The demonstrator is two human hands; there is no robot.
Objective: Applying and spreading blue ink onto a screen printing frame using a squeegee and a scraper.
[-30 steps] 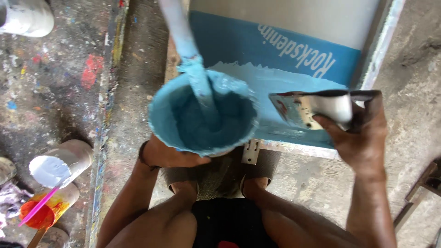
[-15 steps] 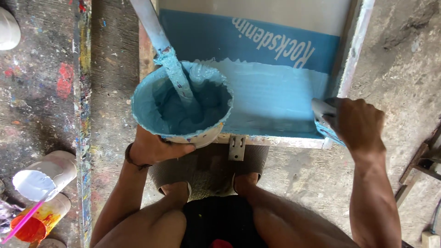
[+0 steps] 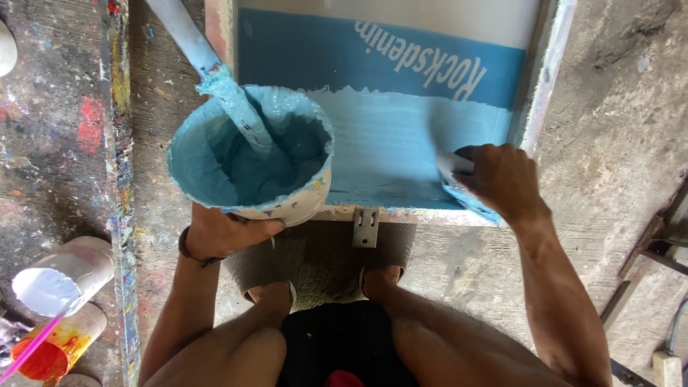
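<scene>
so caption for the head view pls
Left hand holds blue paint bucket; right hand presses scraper on screen frame.

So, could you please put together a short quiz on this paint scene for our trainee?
1. True or false: the left hand holds the bucket of blue paint from below.
2. What stands in the bucket? A) stirring stick B) roller C) spoon
3. Fill in: the right hand presses a scraper on the blue ____.

Key: 1 true; 2 A; 3 screen.
</scene>
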